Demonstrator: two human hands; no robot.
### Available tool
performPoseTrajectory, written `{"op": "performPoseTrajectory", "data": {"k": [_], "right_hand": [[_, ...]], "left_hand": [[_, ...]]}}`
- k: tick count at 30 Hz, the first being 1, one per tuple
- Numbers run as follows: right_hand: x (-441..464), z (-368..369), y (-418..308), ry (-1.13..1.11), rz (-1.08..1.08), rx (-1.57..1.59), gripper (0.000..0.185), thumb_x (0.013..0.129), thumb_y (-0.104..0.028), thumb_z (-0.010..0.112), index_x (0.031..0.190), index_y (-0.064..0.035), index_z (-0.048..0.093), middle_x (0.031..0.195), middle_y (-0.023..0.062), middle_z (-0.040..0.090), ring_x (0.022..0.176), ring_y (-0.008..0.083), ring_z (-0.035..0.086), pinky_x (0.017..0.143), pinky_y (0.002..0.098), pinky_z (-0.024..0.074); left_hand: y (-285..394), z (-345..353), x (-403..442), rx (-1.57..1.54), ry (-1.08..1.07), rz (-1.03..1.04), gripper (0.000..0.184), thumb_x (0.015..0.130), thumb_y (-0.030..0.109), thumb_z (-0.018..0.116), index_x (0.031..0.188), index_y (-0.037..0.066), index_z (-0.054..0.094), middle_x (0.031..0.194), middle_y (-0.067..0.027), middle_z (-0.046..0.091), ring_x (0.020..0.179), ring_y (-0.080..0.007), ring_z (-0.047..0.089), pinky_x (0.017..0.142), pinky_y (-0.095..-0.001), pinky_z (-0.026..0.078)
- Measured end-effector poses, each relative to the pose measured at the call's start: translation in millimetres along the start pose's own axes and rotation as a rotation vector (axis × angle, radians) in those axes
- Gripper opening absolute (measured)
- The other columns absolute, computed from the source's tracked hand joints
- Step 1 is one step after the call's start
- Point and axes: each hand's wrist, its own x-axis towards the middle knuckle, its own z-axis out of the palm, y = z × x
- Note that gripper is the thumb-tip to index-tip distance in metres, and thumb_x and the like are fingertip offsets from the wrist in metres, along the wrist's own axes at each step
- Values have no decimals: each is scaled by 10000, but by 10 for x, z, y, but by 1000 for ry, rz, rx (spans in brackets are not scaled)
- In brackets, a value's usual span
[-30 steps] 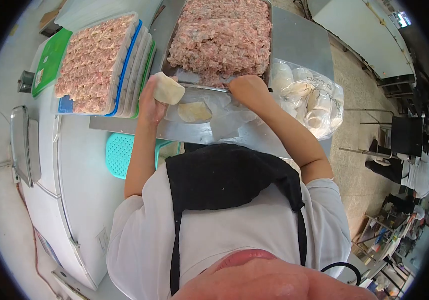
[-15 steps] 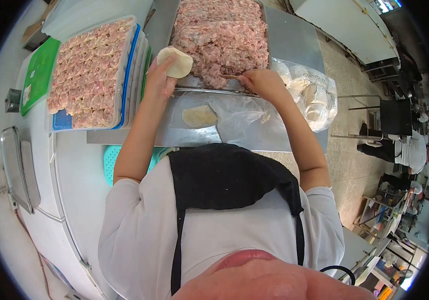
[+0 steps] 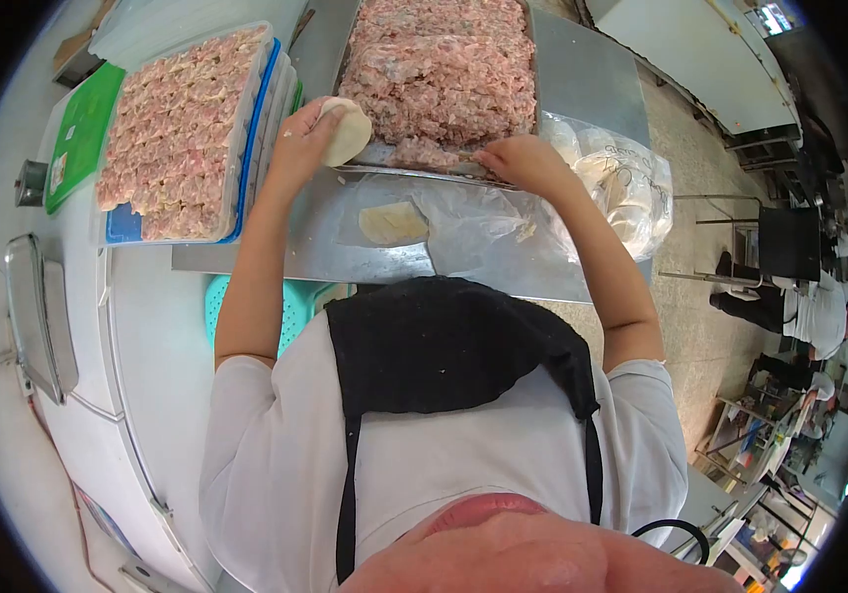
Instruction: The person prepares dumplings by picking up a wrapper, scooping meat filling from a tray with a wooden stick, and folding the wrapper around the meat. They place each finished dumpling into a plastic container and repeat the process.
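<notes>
My left hand (image 3: 300,146) is closed on a round, pale dough wrapper (image 3: 350,136), held by the left front corner of a metal tray (image 3: 376,154). Minced meat (image 3: 439,74) fills most of that tray. At the tray's front edge my right hand (image 3: 527,163) grips a thin spreading stick (image 3: 467,156), only a short length of which shows. Its far end is hidden in a lump of meat (image 3: 426,152) lying just in front of the main mass.
On the left, a clear plastic box (image 3: 264,89) holds rows of meat-filled dumplings. A bag of round wrappers (image 3: 626,193) lies to the right. One flat dough piece (image 3: 392,224) rests on plastic sheeting before me. Far right, another person (image 3: 819,311) is in the room.
My left hand has shifted left and tilted the wrapper more upright. The meat lump at the stick has been flattened and pushed along the tray's front edge.
</notes>
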Motion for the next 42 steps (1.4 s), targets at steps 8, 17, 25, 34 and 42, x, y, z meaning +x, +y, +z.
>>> {"op": "performPoseTrajectory", "data": {"k": [8,17,25,34,42], "right_hand": [[-227,96,183,34,1,653,364,947,-351,523,849,-46,696,631,72,591,588,199,564,553,336,433],[68,36,-200,275,48,1023,356,965,-353,519,965,-34,675,614,-11,488,545,77,449,520,232,370],[-217,-328,-374,502,-125,220,232,912,-239,563,1008,-41,637,888,180,629,828,385,599,690,449,487],[-301,-676,-644,469,-159,31,280,926,-258,544,1082,-35,611,895,174,630,792,378,615,695,457,497],[-474,-899,-329,431,-223,442,276,938,-239,517,1003,7,623,890,223,632,856,401,607,728,428,482]], "left_hand": [[-193,316,79,-210,81,-178,292,958,223,523,1134,3,600,1021,-91,656,912,-162,629,815,-290,504],[514,1072,321,-1363,145,-219,459,1006,325,332,1309,-9,413,1326,-180,465,1209,-341,476,1034,-486,397],[208,927,396,-1373,209,-221,762,951,583,294,1415,-22,286,1415,-235,363,1287,-394,378,1062,-574,301],[562,798,313,-1313,221,-279,729,879,598,491,1202,-55,471,1216,-219,502,1153,-400,483,1025,-554,359],[695,801,169,-1162,42,-76,455,832,345,653,1091,-20,573,991,-177,595,1093,-304,544,918,-440,471]]}}
